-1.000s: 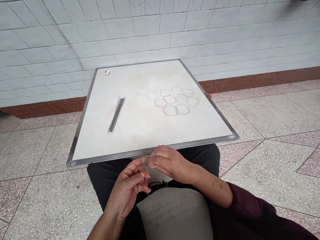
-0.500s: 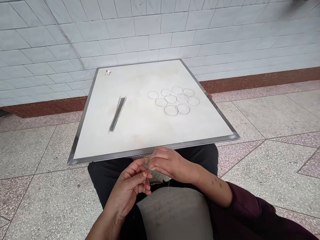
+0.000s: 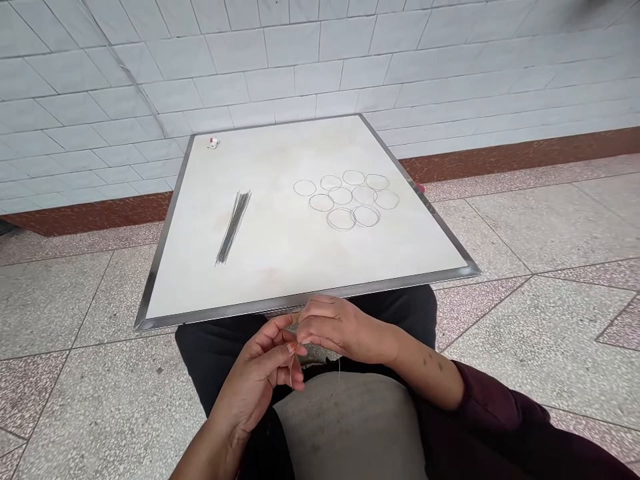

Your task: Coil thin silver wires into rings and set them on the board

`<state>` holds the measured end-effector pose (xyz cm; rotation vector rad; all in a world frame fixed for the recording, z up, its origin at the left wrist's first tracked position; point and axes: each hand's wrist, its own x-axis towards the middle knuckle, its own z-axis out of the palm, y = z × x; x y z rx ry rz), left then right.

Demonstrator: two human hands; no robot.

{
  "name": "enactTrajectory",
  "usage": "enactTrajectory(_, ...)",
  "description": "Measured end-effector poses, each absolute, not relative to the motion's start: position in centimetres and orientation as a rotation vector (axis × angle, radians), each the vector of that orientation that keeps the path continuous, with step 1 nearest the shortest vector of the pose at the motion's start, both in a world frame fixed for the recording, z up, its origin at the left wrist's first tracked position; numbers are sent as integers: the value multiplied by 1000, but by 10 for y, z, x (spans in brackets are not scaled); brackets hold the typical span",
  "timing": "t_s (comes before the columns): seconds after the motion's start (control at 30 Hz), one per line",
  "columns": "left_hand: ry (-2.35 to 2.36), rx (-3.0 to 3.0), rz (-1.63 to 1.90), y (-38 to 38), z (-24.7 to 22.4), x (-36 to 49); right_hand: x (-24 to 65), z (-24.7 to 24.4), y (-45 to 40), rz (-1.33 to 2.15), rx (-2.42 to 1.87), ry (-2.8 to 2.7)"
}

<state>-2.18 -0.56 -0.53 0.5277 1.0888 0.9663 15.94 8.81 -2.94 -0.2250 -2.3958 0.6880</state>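
Between my hands, just below the table's near edge, hangs a thin wire point(image 3: 339, 371) bent into a loop. My left hand point(image 3: 265, 363) pinches it between thumb and forefinger, the other fingers loosely curled. My right hand point(image 3: 330, 327) is closed on the wire right beside the left fingertips, back of the hand upward; the gripped ends are hidden by the fingers. On the white table point(image 3: 273, 260), a bundle of straight wires point(image 3: 233, 228) lies at the left. Several wire rings point(image 3: 341, 196) lie to the right, some overlapping.
A small white and red object point(image 3: 213, 143) sits at the table's far left corner. The table has a metal rim point(image 3: 310, 303) close above my knees. Behind it stands a tiled wall point(image 3: 290, 47). Speckled stone floor point(image 3: 115, 387) lies on both sides.
Both hands stay together on the wire with only slight finger movement. The view has shifted a little; the rings and the wire bundle lie as before.
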Motion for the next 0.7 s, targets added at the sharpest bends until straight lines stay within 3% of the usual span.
enactTrajectory(0.37, 1118, 529, 976, -8, 0, -17, 164, -30, 89, 1035, -170, -2255)
enactTrajectory(0.7, 1147, 529, 957, -10, 3, -15, 165, -32, 91, 1102, -188, -2290)
